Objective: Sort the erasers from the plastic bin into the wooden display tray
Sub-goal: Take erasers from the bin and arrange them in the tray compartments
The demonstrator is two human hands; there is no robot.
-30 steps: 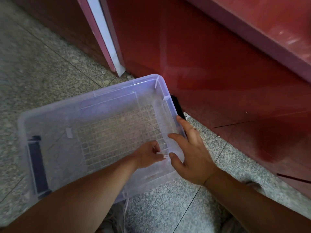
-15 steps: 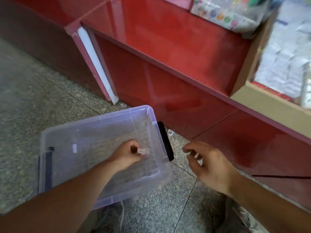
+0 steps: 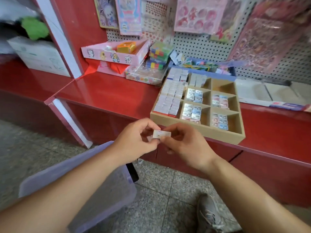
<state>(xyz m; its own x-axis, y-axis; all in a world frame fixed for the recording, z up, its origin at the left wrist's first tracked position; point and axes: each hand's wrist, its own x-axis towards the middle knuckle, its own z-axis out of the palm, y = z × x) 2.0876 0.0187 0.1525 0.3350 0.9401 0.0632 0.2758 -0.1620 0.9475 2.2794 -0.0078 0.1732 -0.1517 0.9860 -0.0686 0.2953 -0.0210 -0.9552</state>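
Left hand (image 3: 134, 140) and right hand (image 3: 186, 145) pinch a small white eraser (image 3: 161, 134) between them, the wooden display tray (image 3: 202, 130) on the red counter (image 3: 109, 93) at their 1 o'clock, the plastic bin (image 3: 109, 192) at 7 o'clock largely covered by the left forearm (image 3: 75, 179), its inside unreadable.

A wooden tray (image 3: 198, 130) sits on the red counter (image 3: 109, 93), a plastic bin (image 3: 55, 170) on the floor (image 3: 33, 148).
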